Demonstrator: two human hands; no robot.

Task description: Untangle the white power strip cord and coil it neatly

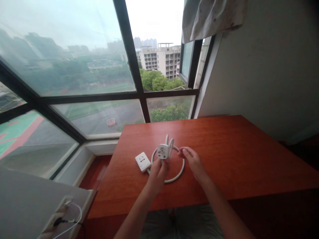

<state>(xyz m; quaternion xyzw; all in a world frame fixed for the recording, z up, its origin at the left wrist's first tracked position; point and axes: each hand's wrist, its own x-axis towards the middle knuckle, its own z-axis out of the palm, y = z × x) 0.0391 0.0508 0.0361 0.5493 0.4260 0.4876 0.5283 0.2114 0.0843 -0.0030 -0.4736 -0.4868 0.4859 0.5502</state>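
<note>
Above the table, my left hand (159, 169) is closed around a white power plug (162, 151) and some of its cord, with the plug's dark-spotted face turned up toward me. The thick pale cord (183, 167) bends up behind the plug and loops round in a ring. On the table left of that hand lies a white socket box (143, 162) with slots in its top, joined to the cord. My right hand (191, 158) is at the ring's right side, its fingertips pinched together close to the cord. Whatever is between those fingertips is too small to tell.
The reddish-brown wooden table (224, 146) stands against dark-framed windows (139, 76). A grey wall (254, 76) rises at the right. At the lower left, a wall outlet (56, 217) has a white cable (80, 212) and a black plug in it. A curtain (211, 20) hangs above.
</note>
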